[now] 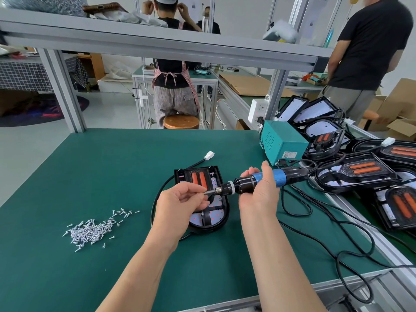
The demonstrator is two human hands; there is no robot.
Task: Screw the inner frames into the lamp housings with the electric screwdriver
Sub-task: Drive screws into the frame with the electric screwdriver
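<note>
Two hands are up over the green counter point(112, 172) in the head view. The right hand point(258, 192) wraps the barrel of the electric screwdriver point(244, 183), held level, and the left hand point(180, 203) pinches its bit tip; whether a screw sits there is too small to tell. Beneath lies the lamp housing point(210, 228), inner frame point(198, 179) seated, near centre. It looks like light, rigid plastic that is likely to skate, so steady it by the rim. Loose screws point(90, 230) are heaped left, more housings point(360, 174) piled right beside a teal power box point(283, 143), and a person in an apron point(173, 86) stands far off.
</note>
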